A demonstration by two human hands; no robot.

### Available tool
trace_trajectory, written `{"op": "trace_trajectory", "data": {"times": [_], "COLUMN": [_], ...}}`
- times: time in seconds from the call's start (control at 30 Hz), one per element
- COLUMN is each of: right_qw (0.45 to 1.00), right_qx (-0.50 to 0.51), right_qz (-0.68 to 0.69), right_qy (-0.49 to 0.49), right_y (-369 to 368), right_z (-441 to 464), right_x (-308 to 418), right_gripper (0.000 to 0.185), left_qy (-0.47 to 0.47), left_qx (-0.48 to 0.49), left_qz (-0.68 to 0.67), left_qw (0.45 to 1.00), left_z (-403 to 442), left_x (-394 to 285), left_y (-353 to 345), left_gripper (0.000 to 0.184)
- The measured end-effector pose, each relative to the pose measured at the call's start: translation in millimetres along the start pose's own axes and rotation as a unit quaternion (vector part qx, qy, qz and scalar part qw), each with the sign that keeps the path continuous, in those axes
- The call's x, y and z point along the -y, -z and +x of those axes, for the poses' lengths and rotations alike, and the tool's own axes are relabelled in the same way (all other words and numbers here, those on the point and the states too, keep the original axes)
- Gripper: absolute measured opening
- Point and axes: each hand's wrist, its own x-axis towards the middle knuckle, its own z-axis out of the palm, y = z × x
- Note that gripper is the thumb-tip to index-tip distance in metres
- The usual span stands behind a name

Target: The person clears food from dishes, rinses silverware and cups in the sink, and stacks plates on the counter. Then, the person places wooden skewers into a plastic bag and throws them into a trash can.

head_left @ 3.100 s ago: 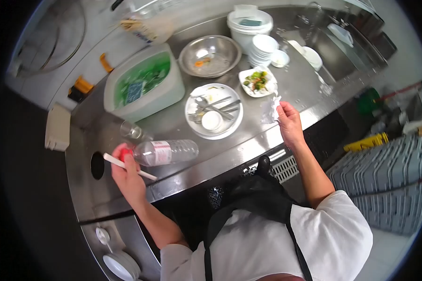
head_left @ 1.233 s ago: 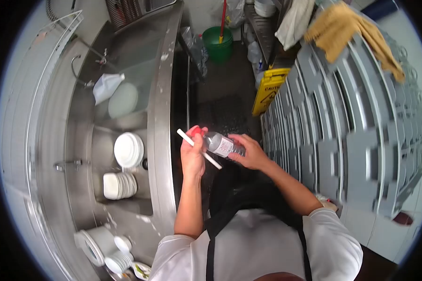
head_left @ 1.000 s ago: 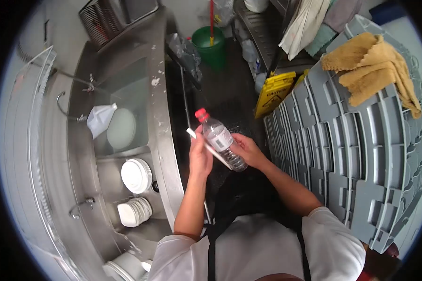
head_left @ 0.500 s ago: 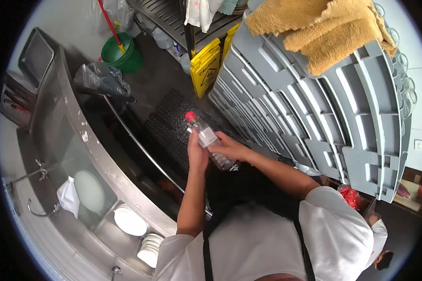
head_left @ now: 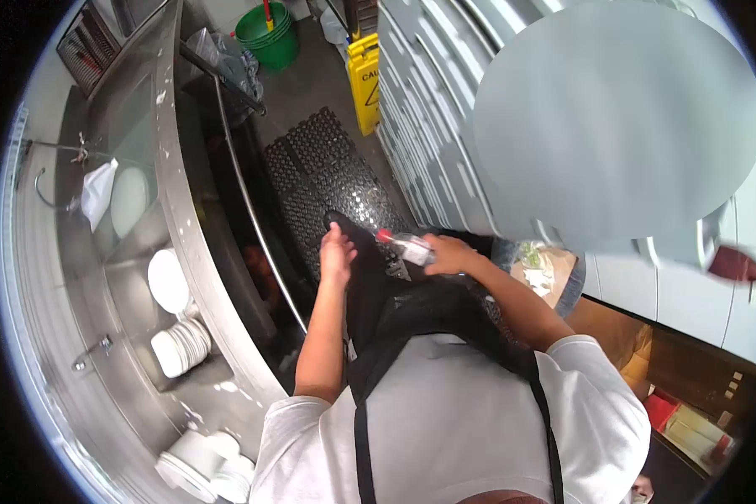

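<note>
A clear plastic bottle with a red cap and a white label is in my right hand, whose fingers wrap round its lower part. The bottle lies tilted, its cap pointing left, over my dark apron and legs. My left hand is apart from the bottle, off to its left. Its fingers are spread and loosely bent, and it holds nothing. Under both hands spreads a wet black rubber mat on the floor.
To my left runs a steel sink counter with stacked white dishes. A steel rail edges it. Green buckets and a yellow caution sign stand ahead. Grey racks and a large round grey surface rise at right.
My left hand has let go of the bottle and moved left. The right hand keeps it, now tipped flatter and farther right. My view has turned right.
</note>
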Motion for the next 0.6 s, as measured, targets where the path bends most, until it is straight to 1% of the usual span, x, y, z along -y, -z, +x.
{"op": "trace_trajectory", "data": {"times": [0.07, 0.1, 0.13, 0.17, 0.2, 0.23, 0.27, 0.3, 0.33, 0.37, 0.4, 0.43, 0.47, 0.53, 0.6], "right_qw": [0.996, 0.997, 0.998, 0.986, 0.976, 0.962, 0.954, 0.945, 0.937, 0.925, 0.894, 0.87, 0.83, 0.831, 0.832], "right_qx": [0.043, 0.011, -0.018, 0.009, -0.023, -0.059, -0.097, -0.112, -0.157, -0.209, -0.228, -0.213, -0.198, -0.218, -0.255], "right_qz": [-0.002, 0.01, 0.024, 0.027, 0.061, 0.097, 0.035, 0.098, 0.094, 0.176, 0.062, -0.038, -0.139, -0.099, -0.055], "right_qy": [-0.081, -0.071, -0.061, -0.162, -0.207, -0.25, -0.28, -0.291, -0.298, -0.263, -0.381, -0.444, -0.503, -0.502, -0.489], "right_y": [-2.7, -24.2, -47.3, -31.7, -28.7, -26.1, -62.8, -35.2, -61.9, -53.7, -52.2, -39.5, -22.7, -16.5, -15.0], "right_z": [-61.7, -86.7, -111.1, -149.0, -180.4, -212.6, -222.8, -245.5, -249.1, -261.0, -266.0, -266.0, -271.1, -269.8, -267.1], "right_x": [-48.8, -110.6, -168.4, -175.0, -189.3, -203.2, -284.5, -251.4, -318.4, -313.5, -324.3, -300.2, -253.3, -249.1, -237.8], "right_gripper": [0.071, 0.069, 0.068, 0.079, 0.087, 0.096, 0.099, 0.096, 0.095, 0.09, 0.088, 0.089, 0.09, 0.088, 0.087], "left_qy": [0.007, 0.013, 0.016, 0.019, 0.021, 0.018, 0.007, 0.009, 0.013, 0.005, 0.001, -0.007, -0.024, -0.055, -0.071], "left_qx": [-0.024, -0.026, -0.044, -0.047, -0.052, -0.032, -0.018, -0.029, -0.047, -0.057, -0.063, -0.063, -0.064, -0.059, -0.053], "left_qz": [-0.02, -0.013, -0.007, -0.003, -0.001, -0.002, -0.009, -0.012, -0.017, -0.029, -0.038, -0.032, -0.033, -0.03, -0.028], "left_qw": [0.999, 0.999, 0.999, 0.999, 0.998, 0.999, 1.0, 0.999, 0.999, 0.998, 0.997, 0.997, 0.997, 0.996, 0.996], "left_z": [-18.7, -35.6, -48.9, -62.5, -75.1, -84.6, -92.6, -101.5, -110.4, -115.5, -119.2, -120.4, -119.3, -115.2, -113.4], "left_x": [29.2, 36.0, 45.3, 52.5, 58.1, 65.7, 69.0, 70.3, 67.4, 64.0, 60.3, 53.8, 47.7, 28.4, 4.0], "left_y": [22.2, 28.9, 35.9, 39.9, 44.2, 49.9, 56.9, 59.3, 59.7, 60.0, 60.6, 61.4, 61.3, 55.8, 47.8], "left_gripper": [0.08, 0.078, 0.051, 0.047, 0.043, 0.04, 0.037, 0.033, 0.034, 0.034, 0.033, 0.034, 0.034, 0.033, 0.028]}}
